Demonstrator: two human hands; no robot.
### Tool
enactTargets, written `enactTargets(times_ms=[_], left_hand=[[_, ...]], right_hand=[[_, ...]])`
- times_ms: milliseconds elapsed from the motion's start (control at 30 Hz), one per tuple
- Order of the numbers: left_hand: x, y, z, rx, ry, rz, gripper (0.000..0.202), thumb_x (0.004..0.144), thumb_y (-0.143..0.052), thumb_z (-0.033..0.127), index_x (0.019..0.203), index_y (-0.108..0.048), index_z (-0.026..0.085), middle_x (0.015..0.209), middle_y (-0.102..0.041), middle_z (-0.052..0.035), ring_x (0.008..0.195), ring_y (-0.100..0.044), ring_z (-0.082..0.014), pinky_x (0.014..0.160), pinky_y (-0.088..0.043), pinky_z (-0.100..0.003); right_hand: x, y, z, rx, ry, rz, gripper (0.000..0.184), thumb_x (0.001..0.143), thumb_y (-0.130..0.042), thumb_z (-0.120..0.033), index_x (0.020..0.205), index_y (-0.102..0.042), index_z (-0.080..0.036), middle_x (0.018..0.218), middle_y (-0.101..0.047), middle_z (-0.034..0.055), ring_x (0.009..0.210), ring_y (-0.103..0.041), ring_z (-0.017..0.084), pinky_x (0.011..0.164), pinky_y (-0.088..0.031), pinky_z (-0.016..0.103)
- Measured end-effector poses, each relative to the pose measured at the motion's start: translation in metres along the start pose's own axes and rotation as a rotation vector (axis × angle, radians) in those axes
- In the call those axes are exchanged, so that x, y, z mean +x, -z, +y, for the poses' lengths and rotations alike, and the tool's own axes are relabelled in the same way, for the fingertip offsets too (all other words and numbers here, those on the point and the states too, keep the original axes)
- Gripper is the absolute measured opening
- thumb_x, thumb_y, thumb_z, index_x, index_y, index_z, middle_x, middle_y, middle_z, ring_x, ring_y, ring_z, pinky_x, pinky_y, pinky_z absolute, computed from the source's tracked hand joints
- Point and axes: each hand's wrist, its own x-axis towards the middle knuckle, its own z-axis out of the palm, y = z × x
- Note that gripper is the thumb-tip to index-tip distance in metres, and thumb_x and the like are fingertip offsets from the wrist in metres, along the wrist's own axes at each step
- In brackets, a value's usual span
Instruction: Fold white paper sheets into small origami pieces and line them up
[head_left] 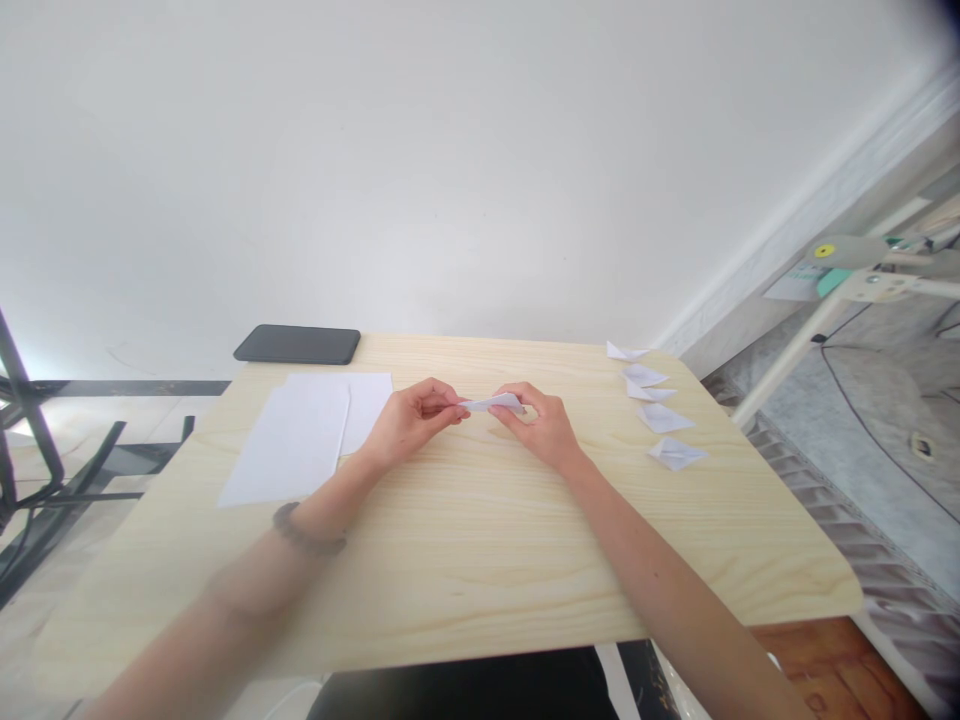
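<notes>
A small folded piece of white paper (493, 403) is held just above the light wooden table (480, 560), near its middle. My left hand (414, 418) pinches the paper's left end with its fingers closed. My right hand (541, 424) pinches the right end the same way. A dark bead bracelet (304, 532) sits on my left wrist.
Two flat white sheets (300, 440) lie to the left of my hands. A black phone (298, 344) rests at the table's far left edge. Several small folded paper shapes (660, 415) line the right side. A white wall stands behind; a black metal frame (30, 450) is at left.
</notes>
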Motion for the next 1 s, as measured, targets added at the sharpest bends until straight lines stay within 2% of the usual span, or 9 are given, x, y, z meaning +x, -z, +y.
enactTargets(times_ms=[100,200,267,433,533,767,900,1000], left_hand=[[-0.0003,-0.0005,0.0014,-0.029,-0.015,0.011,0.025,0.075,-0.058,0.032,0.09,-0.048,0.016,0.08,-0.066,-0.006,0.077,-0.062,-0.0168,0.077,-0.047,-0.034],[-0.0003,-0.0007,0.0007,-0.035,-0.086,0.08,0.026,0.076,-0.057,0.031,0.094,-0.046,0.017,0.095,-0.064,-0.008,0.079,-0.063,-0.017,0.076,-0.048,-0.034],[-0.0001,0.0001,-0.0009,0.038,-0.108,0.108,0.024,0.074,-0.058,0.032,0.091,-0.051,0.016,0.099,-0.062,-0.0087,0.08,-0.062,-0.0172,0.074,-0.048,-0.032],[0.0006,0.0034,-0.0037,0.225,-0.113,0.127,0.024,0.074,-0.058,0.035,0.086,-0.059,0.015,0.085,-0.064,-0.0064,0.077,-0.061,-0.0167,0.072,-0.049,-0.03],[0.0008,0.004,-0.0039,0.26,-0.133,0.154,0.023,0.074,-0.058,0.035,0.084,-0.059,0.015,0.084,-0.064,-0.0059,0.077,-0.061,-0.0162,0.073,-0.049,-0.029],[-0.0004,0.0036,-0.0027,0.296,-0.171,0.135,0.021,0.078,-0.053,0.035,0.088,-0.055,0.016,0.082,-0.063,-0.0046,0.075,-0.061,-0.0155,0.067,-0.05,-0.027],[-0.0014,0.003,-0.0001,0.416,-0.18,0.134,0.024,0.08,-0.049,0.035,0.09,-0.059,0.016,0.089,-0.064,-0.0053,0.078,-0.061,-0.0153,0.069,-0.05,-0.026],[-0.002,0.0026,0.001,0.502,-0.25,0.11,0.023,0.081,-0.049,0.033,0.093,-0.061,0.017,0.098,-0.063,-0.0055,0.084,-0.059,-0.0155,0.067,-0.049,-0.024]], right_hand=[[-0.0011,-0.0003,-0.0009,-0.007,-0.027,0.015,0.019,0.076,-0.052,-0.035,0.085,-0.054,-0.019,0.068,-0.057,-0.0005,0.061,-0.052,0.011,0.058,-0.039,0.021],[-0.0018,-0.0004,-0.0003,-0.014,-0.039,0.005,0.018,0.076,-0.051,-0.036,0.083,-0.054,-0.019,0.067,-0.056,-0.0005,0.06,-0.052,0.011,0.055,-0.038,0.02],[-0.002,-0.0004,0.0003,-0.015,-0.034,-0.001,0.019,0.076,-0.051,-0.037,0.082,-0.054,-0.019,0.067,-0.057,-0.0001,0.06,-0.051,0.011,0.054,-0.038,0.02],[-0.0026,-0.0011,-0.0008,-0.008,-0.01,-0.027,0.019,0.076,-0.051,-0.037,0.082,-0.055,-0.019,0.065,-0.056,-0.0006,0.057,-0.049,0.01,0.054,-0.038,0.02],[-0.0031,-0.0017,-0.0023,-0.003,-0.008,-0.029,0.019,0.077,-0.05,-0.037,0.082,-0.056,-0.019,0.065,-0.056,-0.0004,0.057,-0.049,0.01,0.055,-0.038,0.02],[-0.0032,-0.003,-0.0031,0.003,0.005,-0.039,0.02,0.077,-0.05,-0.037,0.082,-0.056,-0.019,0.067,-0.057,0.0001,0.058,-0.051,0.01,0.056,-0.039,0.02],[-0.0035,-0.003,-0.003,-0.002,0.002,-0.033,0.02,0.078,-0.05,-0.037,0.083,-0.056,-0.019,0.067,-0.058,0.0002,0.058,-0.051,0.01,0.056,-0.039,0.02],[-0.0035,-0.0028,-0.0027,-0.002,0.01,-0.028,0.02,0.078,-0.05,-0.036,0.083,-0.057,-0.018,0.066,-0.058,0.0,0.058,-0.051,0.01,0.056,-0.039,0.02]])
